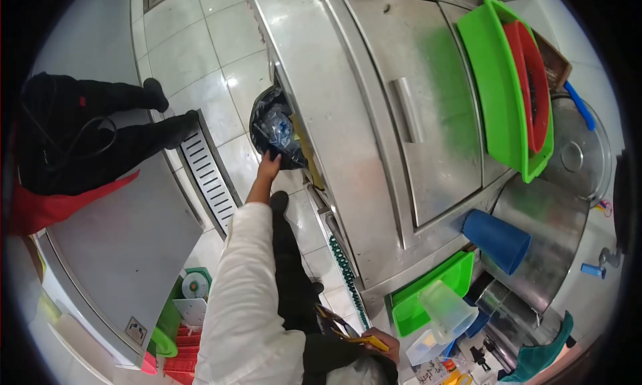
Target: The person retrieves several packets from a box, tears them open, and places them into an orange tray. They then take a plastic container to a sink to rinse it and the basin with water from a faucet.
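My left hand [269, 165] reaches out in a white sleeve to the near edge of a bin [257, 121] lined with a black bag. Its fingers are slightly apart at the bin's rim. Crumpled clear plastic [277, 129] with blue print lies inside the bin. Close to my body, my right hand [388, 346] is closed around a yellow-edged dark item [374, 342], which looks like a flat packet and is partly hidden by my clothing.
A steel counter [364, 177] stands beside the bin, with green tubs [498, 84] and a blue cup [497, 241]. A person in dark clothes [80, 131] stands at left, near a floor drain [208, 174] and a white appliance [120, 251].
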Available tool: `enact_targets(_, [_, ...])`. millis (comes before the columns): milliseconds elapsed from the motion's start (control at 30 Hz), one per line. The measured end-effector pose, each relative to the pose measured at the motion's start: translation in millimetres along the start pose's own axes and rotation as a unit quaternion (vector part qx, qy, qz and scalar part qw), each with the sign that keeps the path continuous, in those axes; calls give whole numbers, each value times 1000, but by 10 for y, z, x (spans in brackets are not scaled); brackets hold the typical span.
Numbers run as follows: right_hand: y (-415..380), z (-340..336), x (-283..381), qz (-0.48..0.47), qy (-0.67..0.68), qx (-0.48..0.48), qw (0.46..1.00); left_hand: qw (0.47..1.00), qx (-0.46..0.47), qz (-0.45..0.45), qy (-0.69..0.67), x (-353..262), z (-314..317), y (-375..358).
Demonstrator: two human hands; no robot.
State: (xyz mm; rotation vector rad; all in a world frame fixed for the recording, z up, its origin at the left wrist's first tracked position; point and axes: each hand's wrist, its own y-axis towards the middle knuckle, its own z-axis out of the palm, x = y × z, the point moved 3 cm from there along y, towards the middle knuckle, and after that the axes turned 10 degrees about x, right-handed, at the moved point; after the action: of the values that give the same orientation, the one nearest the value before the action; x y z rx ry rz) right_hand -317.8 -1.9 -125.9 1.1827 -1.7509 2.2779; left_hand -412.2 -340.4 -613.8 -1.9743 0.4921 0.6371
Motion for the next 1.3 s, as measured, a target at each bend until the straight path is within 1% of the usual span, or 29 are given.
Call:
enact_targets(67, [-74, 38, 102, -25, 13, 5, 1000, 999, 17, 35, 34, -58, -127, -528])
enact_targets(100, [-139, 45, 103, -38, 34, -10, 999, 997, 1, 60, 44, 66, -101, -716])
enact_targets(167, [-301, -2, 44, -72, 44, -7, 996, 997, 34, 48, 59, -174, -235, -1391])
enact_targets(200, [-391, -28, 5, -91, 54, 1, 994, 995, 63, 75, -11, -264, -258, -1697])
enact_targets(233, [-490, -58, -24, -111, 52, 2, 992, 989, 90, 108, -38, -155, -160, -1927])
enact_targets(267, [-604, -92, -56, -140, 35, -5, 990, 971, 174, 146, -69, -370, -194, -2347])
enact_targets(300, [-729, -136, -109, -169, 19, -12, 985, 952, 248, 154, -93, -592, -205, -2780])
enact_targets(333, [-846, -214, -250, -189, 19, -10, 982, 896, 361, 241, -94, -764, -169, -3174])
enact_targets(367, [-958, -317, -435, -242, 20, -12, 970, 850, 478, 201, -97, -1329, -330, -3828])
enact_targets(400, [-1113, -382, -596, -293, 24, -15, 956, 796, 555, 232, -63, -1616, -303, -4334])
enact_targets(433, [-1294, -431, -705, -269, 24, -55, 961, 731, 584, 334, -118, -1937, -277, -4906])
enact_targets(467, [-1512, -443, -730, -259, 44, -79, 962, 693, 592, 389, -135, -2187, -198, -5450])
enact_targets(533, [-1887, -585, -972, -286, 84, -168, 940, 680, 513, 518, -84, -2345, 123, -6327])
enact_targets(600, [-2198, -745, -1260, -315, 242, -238, 886, 716, 528, 456, -9, -2162, 656, -6839])
enact_targets(667, [-2636, -990, -1384, -403, 257, -241, 845, 696, 542, 471, 19, -2176, 921, -7255])
enact_targets(700, [-2802, -1170, -1523, -450, 297, -211, 815, 685, 545, 482, 28, -2228, 1026, -7407])
enact_targets(733, [-2946, -1303, -1657, -494, 335, -180, 782, 694, 519, 498, -24, -2261, 1096, -7518])
enact_targets(767, [-3154, -1371, -1718, -524, 361, -199, 745, 700, 495, 508, -78, -2265, 1189, -7603])
enact_targets(800, [-3397, -1451, -1747, -552, 383, -223, 706, 699, 492, 492, -165, -2210, 1323, -7567])
enact_targets(833, [-3626, -1529, -1759, -528, 375, -298, 701, 717, 489, 477, -139, -2429, 1136, -7762])
enact_targets(867, [-3834, -1620, -1799, -498, 367, -376, 690, 626, 363, 689, -51, -2460, 1185, -7641])
enact_targets(967, [-4149, -1996, -1931, -546, 326, -375, 674, 563, 382, 726, 100, -2522, 1186, -7511])
enact_targets(1000, [-4185, -2060, -1916, -561, 317, -372, 668, 534, 370, 744, 157, -2521, 1213, -7468])
enact_targets(1067, [-4149, -2153, -1896, -578, 308, -411, 634, 489, 301, 766, 290, -2455, 1334, -7332])
enact_targets(1100, [-4058, -2195, -1904, -569, 311, -423, 633, 455, 281, 765, 358, -2431, 1410, -7262])
enact_targets(1133, [-3955, -2220, -1901, -561, 314, -432, 632, 442, 286, 769, 361, -2427, 1478, -7176])
enact_targets(1200, [-3714, -2238, -1948, -516, 282, -452, 671, 376, 234, 789, 426, -2398, 1580, -7010])
enact_targets(1233, [-3627, -2276, -2002, -485, 251, -472, 692, 367, 202, 786, 454, -2448, 1587, -7018])
enact_targets(1300, [-3738, -2086, -1887, -407, 114, -589, 689, 438, 261, 707, 491, -2565, 1631, -6936])
